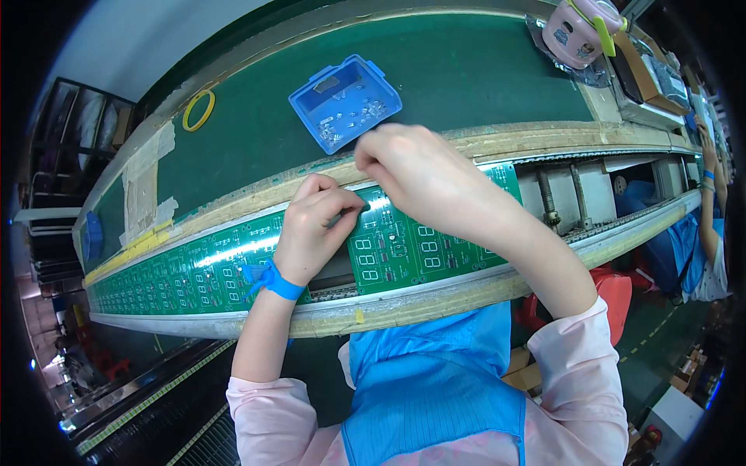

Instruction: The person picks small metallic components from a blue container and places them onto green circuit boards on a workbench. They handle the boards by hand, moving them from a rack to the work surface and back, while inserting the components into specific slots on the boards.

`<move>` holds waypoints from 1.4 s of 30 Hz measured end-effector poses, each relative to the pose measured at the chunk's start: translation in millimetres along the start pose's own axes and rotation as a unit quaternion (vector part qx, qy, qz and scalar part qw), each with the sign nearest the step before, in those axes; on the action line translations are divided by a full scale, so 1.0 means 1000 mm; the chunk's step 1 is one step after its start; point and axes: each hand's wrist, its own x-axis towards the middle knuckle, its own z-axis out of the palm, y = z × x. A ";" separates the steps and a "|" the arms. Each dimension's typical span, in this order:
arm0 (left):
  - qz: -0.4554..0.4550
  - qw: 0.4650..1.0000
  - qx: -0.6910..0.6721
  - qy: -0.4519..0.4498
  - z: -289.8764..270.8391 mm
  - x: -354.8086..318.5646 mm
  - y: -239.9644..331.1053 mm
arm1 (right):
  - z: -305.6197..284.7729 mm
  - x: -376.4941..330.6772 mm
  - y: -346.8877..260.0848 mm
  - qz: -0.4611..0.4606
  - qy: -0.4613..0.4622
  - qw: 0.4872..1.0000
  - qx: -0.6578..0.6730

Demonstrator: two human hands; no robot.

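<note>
My left hand [312, 227] is over the rail, its thumb and forefinger pinched together at the upper left corner of a green circuit board [420, 262]. Whatever those fingertips hold is too small to make out. A blue wristband circles that wrist. My right hand [408, 159] is curled with bent fingers above the board's far edge, just below a blue plastic bin [305, 116]. Its fingertips are mostly hidden, so anything in them cannot be seen. Small clear components [371, 109] lie scattered in the bin. More green boards with white digit outlines [179, 276] line the rail to the left.
The boards sit between the rails of a conveyor [388, 311], with a gap left of the nearer board. On the green bench lie a yellow ring [199, 110] and, far right, a pink container [576, 35]. Another person's arm [709, 186] shows at the right.
</note>
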 end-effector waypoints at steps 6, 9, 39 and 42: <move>0.040 0.992 0.119 -0.021 -0.003 0.003 0.013 | 0.018 -0.019 0.022 0.021 -0.033 0.993 0.107; 0.049 0.983 0.174 -0.036 -0.014 0.008 0.023 | 0.019 -0.018 0.026 0.040 -0.045 0.987 0.147; -0.042 0.921 0.363 -0.134 -0.022 0.102 -0.017 | 0.020 -0.014 0.013 0.018 -0.063 0.997 0.034; -0.034 0.916 0.377 -0.130 -0.022 0.101 -0.016 | 0.021 -0.015 0.011 0.014 -0.063 0.998 0.019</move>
